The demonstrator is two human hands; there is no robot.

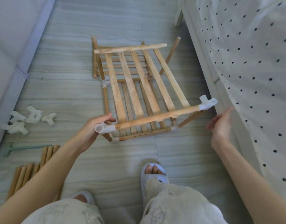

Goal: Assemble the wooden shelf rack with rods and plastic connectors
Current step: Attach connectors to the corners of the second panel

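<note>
Partly assembled: slatted shelf (139, 88) fitted with near connectors (105, 128) only, far ends bare. Left hand (93, 128) gripping near-left connector; right hand (221, 123) spread, empty. Spare connectors (29, 118), rods (32, 167) unused on floor.

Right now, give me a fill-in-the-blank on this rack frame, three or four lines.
1. The left hand grips the white ____ on the slatted shelf panel's near-left corner.
2. The right hand holds ____.
3. The spare connectors lie on the floor to the person's ____.
4. The loose rods lie under the ____ forearm.

Missing: connector; nothing; left; left
</note>
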